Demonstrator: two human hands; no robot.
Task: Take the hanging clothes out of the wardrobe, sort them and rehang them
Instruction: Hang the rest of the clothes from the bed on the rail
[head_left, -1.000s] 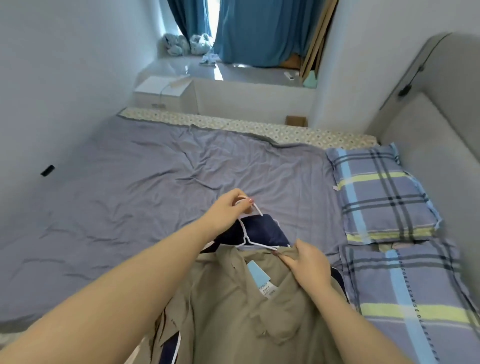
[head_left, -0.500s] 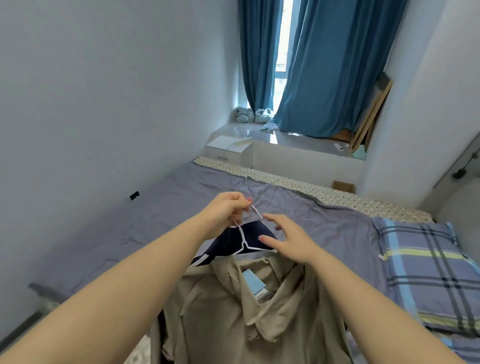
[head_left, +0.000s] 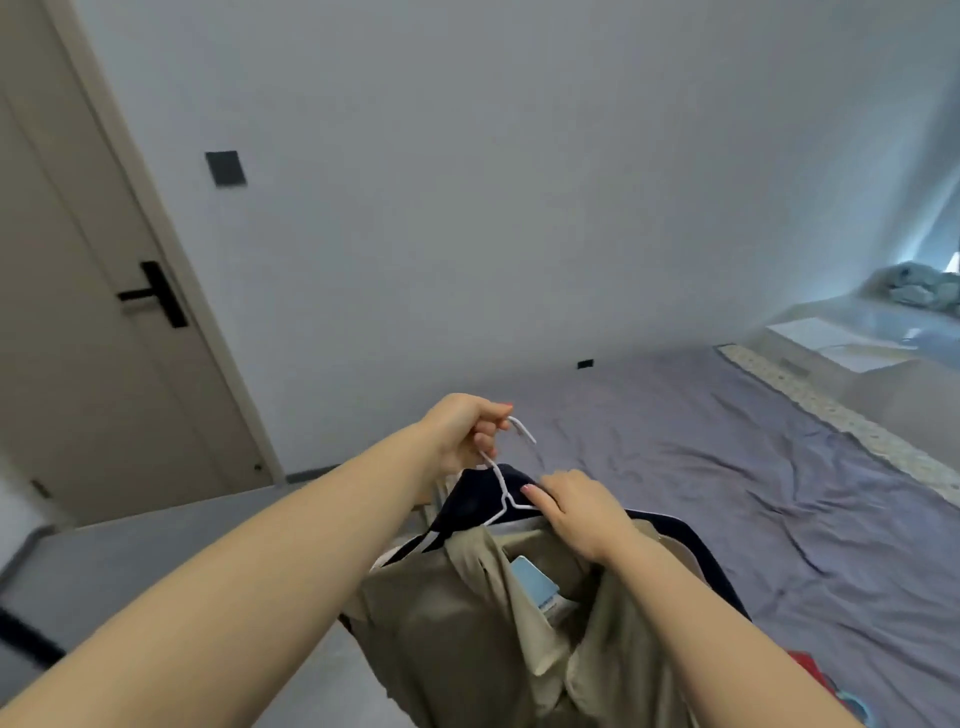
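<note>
Beige shirt (head_left: 498, 623) and navy garment (head_left: 483, 499) kept on white hanger (head_left: 506, 486), lifted above bed (head_left: 779, 493). Hook pinched by left hand (head_left: 462, 434), fingers closed, to carry weight. Right hand (head_left: 576, 512) laid on collar, fingers bent, probably for steadying.

You are standing in a home bedroom: a bed (head_left: 727, 467) with a rumpled grey-purple sheet, a beige door (head_left: 78, 312) with a black handle, plain walls

The left hand (head_left: 462, 434) grips the hook of a white hanger (head_left: 501, 480) carrying a khaki garment (head_left: 467, 634) over a navy one (head_left: 475, 501). The right hand (head_left: 582, 512) rests on the khaki collar, above the bed (head_left: 779, 493).
</note>
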